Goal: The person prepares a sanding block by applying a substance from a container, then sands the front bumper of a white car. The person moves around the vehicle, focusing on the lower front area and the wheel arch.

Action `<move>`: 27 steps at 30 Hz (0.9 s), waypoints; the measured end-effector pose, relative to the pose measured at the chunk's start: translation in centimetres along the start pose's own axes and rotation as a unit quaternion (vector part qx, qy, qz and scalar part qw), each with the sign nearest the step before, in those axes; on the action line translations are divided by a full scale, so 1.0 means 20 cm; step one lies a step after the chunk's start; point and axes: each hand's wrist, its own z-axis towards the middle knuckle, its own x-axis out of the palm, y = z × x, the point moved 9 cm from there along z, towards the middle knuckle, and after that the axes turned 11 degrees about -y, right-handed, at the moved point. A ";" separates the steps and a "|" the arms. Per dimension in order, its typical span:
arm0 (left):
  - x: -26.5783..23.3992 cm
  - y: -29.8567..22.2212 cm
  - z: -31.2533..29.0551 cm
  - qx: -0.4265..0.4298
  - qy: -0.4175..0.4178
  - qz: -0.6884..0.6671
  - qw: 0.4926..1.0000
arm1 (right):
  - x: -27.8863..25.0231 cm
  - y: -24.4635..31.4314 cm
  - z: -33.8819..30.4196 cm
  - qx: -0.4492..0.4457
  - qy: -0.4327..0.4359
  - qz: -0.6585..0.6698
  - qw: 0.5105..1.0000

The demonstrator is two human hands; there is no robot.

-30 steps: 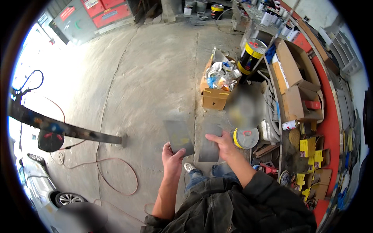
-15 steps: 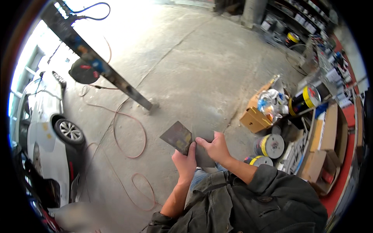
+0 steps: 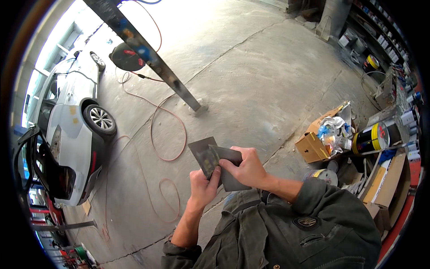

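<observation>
In front of my body I hold two thin, dark grey, square-edged filler spreaders. My left hand (image 3: 204, 186) is closed on the lower part of the left spreader (image 3: 199, 148), its thumb pointing up along the face. Yellowish smears mark that face. My right hand (image 3: 250, 168) grips the right spreader (image 3: 227, 154), its thumb laid across the front and its fingers mostly hidden. The right spreader's upper left edge overlaps the left spreader's face, and the two thumbs nearly meet.
A silver car (image 3: 74, 130) with its rear open stands left. A slanting metal post (image 3: 156, 67) carries a round reel (image 3: 126, 57); a reddish hose (image 3: 183, 130) loops across the floor. Right are a carton of rubbish (image 3: 313, 147), a black-yellow tin (image 3: 371, 138) and shelves (image 3: 376, 33).
The right spreader has moved left and now overlaps the left one, which has turned more upright. The view has shifted, showing more of the car.
</observation>
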 end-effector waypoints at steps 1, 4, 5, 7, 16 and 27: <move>-0.01 0.01 0.00 -0.003 0.012 -0.002 1.000 | 0.02 0.01 0.00 -0.015 0.013 -0.006 1.000; -0.01 0.06 -0.01 -0.025 0.056 -0.022 0.998 | 0.05 0.05 0.01 -0.058 0.039 -0.001 0.998; 0.00 0.08 0.00 -0.041 0.072 -0.035 0.996 | 0.06 0.06 0.02 -0.071 0.045 0.004 0.996; 0.00 0.14 -0.03 -0.087 0.096 -0.056 0.990 | 0.08 0.07 0.02 -0.089 0.075 -0.037 0.993; 0.01 0.16 -0.03 -0.142 0.072 -0.126 0.979 | 0.09 -0.02 0.27 0.024 0.088 0.021 0.996; 0.03 0.23 -0.10 -0.223 0.153 -0.191 0.943 | 0.19 0.13 0.23 -0.079 0.145 -0.133 0.977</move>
